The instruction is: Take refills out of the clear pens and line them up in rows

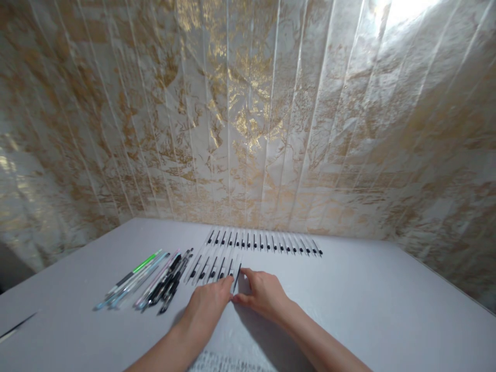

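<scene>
At the right end of the nearer row, a slim clear-and-black pen (237,276) lies between my two hands. My left hand (211,299) presses its thumb and fingertips against the pen's left side, near the lower end. From the right, my right hand (265,292) touches it with forefinger above and thumb below. Just left of them runs a short row of similar pens (213,269), slanted and evenly spaced; my left fingertips partly cover the last ones. Farther back, a longer row of pens (261,242) stretches across the white table (341,294).
Loose pens and markers (166,281), mostly dark or clear, lie in a pile at left, with a green pen (145,262) on its far side. A thin dark-and-white stick (17,327) rests at the far left. Behind the table hangs a shiny gold-patterned sheet (248,113).
</scene>
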Action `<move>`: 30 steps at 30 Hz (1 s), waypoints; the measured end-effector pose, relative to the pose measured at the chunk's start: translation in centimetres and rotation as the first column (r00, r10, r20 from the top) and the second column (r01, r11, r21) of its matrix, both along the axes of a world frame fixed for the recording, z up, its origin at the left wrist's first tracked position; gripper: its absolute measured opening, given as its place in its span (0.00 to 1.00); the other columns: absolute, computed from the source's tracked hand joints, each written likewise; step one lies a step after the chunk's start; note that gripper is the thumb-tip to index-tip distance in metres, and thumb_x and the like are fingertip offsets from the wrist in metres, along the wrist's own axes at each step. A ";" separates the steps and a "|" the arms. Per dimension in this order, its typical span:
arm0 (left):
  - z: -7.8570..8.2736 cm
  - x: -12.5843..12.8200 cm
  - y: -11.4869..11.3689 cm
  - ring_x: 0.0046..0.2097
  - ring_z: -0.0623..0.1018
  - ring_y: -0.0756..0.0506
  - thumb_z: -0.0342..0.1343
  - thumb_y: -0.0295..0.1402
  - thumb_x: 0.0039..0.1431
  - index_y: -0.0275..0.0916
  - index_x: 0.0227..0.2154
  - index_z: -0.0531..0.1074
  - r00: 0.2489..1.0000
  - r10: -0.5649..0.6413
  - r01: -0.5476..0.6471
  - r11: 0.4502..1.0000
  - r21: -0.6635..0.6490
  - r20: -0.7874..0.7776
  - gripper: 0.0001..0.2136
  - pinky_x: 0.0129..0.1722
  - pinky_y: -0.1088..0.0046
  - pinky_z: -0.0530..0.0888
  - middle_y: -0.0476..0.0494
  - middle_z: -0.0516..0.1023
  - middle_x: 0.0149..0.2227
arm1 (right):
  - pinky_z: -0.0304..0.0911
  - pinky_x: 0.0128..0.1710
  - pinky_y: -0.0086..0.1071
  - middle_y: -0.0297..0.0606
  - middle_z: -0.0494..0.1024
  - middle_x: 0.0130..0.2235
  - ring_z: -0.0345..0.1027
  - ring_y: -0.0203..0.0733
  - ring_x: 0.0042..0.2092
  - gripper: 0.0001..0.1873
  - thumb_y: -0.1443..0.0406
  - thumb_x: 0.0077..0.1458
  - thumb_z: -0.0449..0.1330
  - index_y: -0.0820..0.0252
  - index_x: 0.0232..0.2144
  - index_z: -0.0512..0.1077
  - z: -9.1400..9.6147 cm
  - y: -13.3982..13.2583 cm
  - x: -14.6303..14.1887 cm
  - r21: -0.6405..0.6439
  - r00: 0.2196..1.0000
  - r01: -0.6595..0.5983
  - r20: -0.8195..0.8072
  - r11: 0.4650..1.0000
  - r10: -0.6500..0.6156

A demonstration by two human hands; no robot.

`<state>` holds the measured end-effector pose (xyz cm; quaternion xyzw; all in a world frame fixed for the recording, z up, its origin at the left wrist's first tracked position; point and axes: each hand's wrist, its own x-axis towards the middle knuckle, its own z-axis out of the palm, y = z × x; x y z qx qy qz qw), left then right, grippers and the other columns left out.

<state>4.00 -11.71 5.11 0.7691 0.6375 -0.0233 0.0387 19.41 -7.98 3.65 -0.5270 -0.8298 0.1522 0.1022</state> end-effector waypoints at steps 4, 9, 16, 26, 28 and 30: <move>-0.2 0.0 0.2 0.44 0.81 0.37 0.51 0.26 0.63 0.37 0.50 0.70 1.000 0.007 -0.007 1.000 0.015 -0.005 0.13 0.40 0.64 0.77 0.36 0.82 0.42 | 0.61 0.36 0.34 0.49 0.81 0.42 0.75 0.54 0.44 0.30 0.53 0.50 0.60 0.59 0.54 0.69 0.0 0.1 -0.2 0.008 1.000 0.017 0.015 1.000 -0.017; -0.3 -0.1 0.4 0.43 0.81 0.36 0.50 0.25 0.63 0.36 0.51 0.70 1.000 0.009 -0.009 1.000 0.027 -0.001 0.14 0.40 0.62 0.77 0.36 0.82 0.41 | 0.61 0.37 0.34 0.50 0.81 0.43 0.75 0.53 0.45 0.30 0.54 0.51 0.60 0.60 0.54 0.69 0.2 0.3 -0.4 0.011 1.000 0.005 0.010 1.000 -0.005; -0.7 0.0 0.7 0.42 0.82 0.35 0.52 0.26 0.63 0.36 0.50 0.70 1.000 0.004 -0.005 0.999 0.043 0.010 0.13 0.40 0.59 0.78 0.35 0.82 0.40 | 0.61 0.37 0.34 0.48 0.82 0.41 0.75 0.53 0.44 0.30 0.54 0.50 0.59 0.59 0.55 0.69 0.1 0.4 -0.3 0.005 1.000 0.010 0.004 1.000 -0.010; -0.8 0.0 0.9 0.42 0.82 0.34 0.50 0.25 0.63 0.37 0.51 0.69 1.000 0.001 -0.003 0.997 0.076 0.023 0.15 0.39 0.61 0.77 0.34 0.82 0.41 | 0.60 0.35 0.34 0.47 0.82 0.40 0.76 0.53 0.42 0.29 0.55 0.50 0.59 0.58 0.54 0.69 -0.3 0.8 -0.3 0.019 1.000 0.016 -0.006 1.000 -0.016; -0.8 0.0 0.9 0.41 0.82 0.34 0.50 0.25 0.63 0.36 0.51 0.69 1.000 0.003 -0.006 0.997 0.081 0.030 0.15 0.39 0.60 0.77 0.33 0.82 0.40 | 0.60 0.36 0.34 0.48 0.82 0.41 0.75 0.53 0.43 0.29 0.54 0.50 0.59 0.58 0.54 0.69 -0.2 0.9 -0.4 0.014 1.000 0.018 0.001 1.000 -0.018; -0.9 -0.1 1.0 0.41 0.82 0.33 0.50 0.25 0.63 0.35 0.51 0.69 0.999 0.002 -0.005 0.996 0.085 0.042 0.15 0.39 0.59 0.77 0.32 0.82 0.40 | 0.60 0.36 0.34 0.48 0.82 0.41 0.75 0.53 0.43 0.30 0.54 0.50 0.58 0.58 0.54 0.69 -0.2 0.9 -0.4 0.008 1.000 0.020 0.007 1.000 -0.020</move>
